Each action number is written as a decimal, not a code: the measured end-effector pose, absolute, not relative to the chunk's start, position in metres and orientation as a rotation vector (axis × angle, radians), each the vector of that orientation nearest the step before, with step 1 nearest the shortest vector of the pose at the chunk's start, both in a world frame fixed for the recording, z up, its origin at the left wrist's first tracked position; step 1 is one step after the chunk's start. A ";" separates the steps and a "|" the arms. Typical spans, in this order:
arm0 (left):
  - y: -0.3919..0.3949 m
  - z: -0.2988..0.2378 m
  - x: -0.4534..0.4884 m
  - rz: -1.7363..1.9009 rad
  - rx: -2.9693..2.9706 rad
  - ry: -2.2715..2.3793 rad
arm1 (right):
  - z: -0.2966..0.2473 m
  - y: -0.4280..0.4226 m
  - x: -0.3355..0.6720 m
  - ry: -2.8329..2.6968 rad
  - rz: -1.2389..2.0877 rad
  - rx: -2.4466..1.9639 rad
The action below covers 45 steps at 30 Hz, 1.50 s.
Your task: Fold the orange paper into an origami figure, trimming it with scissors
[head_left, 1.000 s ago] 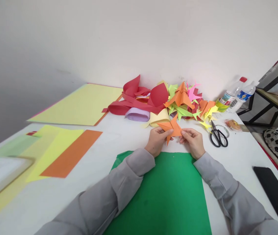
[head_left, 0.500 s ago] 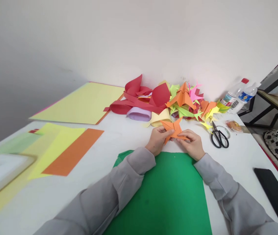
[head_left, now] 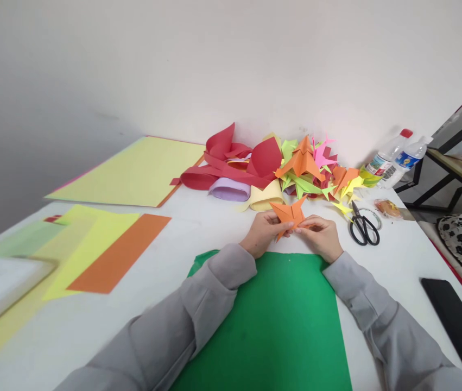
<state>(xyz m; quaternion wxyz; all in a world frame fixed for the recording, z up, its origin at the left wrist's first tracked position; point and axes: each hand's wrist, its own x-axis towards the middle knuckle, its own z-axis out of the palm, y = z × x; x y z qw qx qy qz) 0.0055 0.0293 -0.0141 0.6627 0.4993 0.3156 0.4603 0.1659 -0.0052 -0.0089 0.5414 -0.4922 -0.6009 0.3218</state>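
Note:
A folded orange paper figure [head_left: 287, 212] with pointed flaps is held between both hands just above the white table [head_left: 198, 228]. My left hand [head_left: 261, 234] pinches its left side with fingers closed. On its right side my right hand [head_left: 321, 235] is closed, fingertips pressed together on the paper. Both wrists rest at the far edge of a green paper sheet [head_left: 271, 326].
A heap of folded paper figures [head_left: 316, 174] and curled red paper strips [head_left: 234, 163] lies against the wall. Black scissors [head_left: 362, 225] lie right of my hands, two plastic bottles [head_left: 396, 157] beyond. Yellow and orange sheets [head_left: 104, 250] lie left. A black object [head_left: 456, 320] is at right.
The orange figure has been turned and folded narrower between my hands; my fingers have drawn closer together at its middle. The view shifted slightly.

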 end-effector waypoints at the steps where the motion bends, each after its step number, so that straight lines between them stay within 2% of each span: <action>1: 0.029 -0.014 0.005 1.042 1.135 0.717 | -0.009 -0.005 0.166 -1.407 0.778 -1.173; 14: 0.025 -0.008 0.006 0.938 1.179 0.747 | -0.007 -0.003 0.168 -1.102 0.994 -1.263; 40: 0.023 -0.002 0.005 0.869 1.284 0.781 | -0.005 -0.003 0.166 -1.136 1.052 -1.230; 45: 0.024 0.000 0.003 0.827 1.273 0.765 | -0.007 0.000 0.170 -1.136 1.153 -1.177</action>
